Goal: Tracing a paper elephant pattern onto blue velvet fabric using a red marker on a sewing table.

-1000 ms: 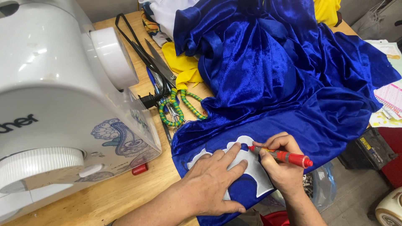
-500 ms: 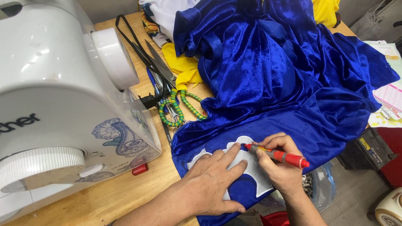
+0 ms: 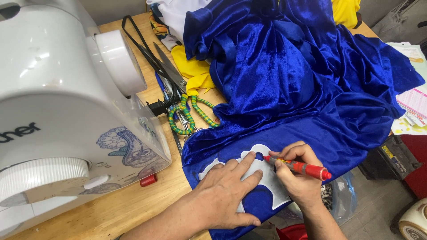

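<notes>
A large piece of shiny blue velvet fabric is spread over the wooden table. A white paper pattern piece with a wavy top edge lies on the fabric near the front edge. My left hand lies flat on the pattern with fingers spread, pressing it down. My right hand holds a red marker, its tip against the pattern's upper edge.
A white sewing machine fills the left side. Scissors with green and yellow wrapped handles lie beside it, next to a black plug and yellow cloth. A small red object sits on the wooden table. Papers lie at right.
My right hand and the marker have shifted slightly to the right along the pattern's top edge. My left hand stays pressed on the pattern.
</notes>
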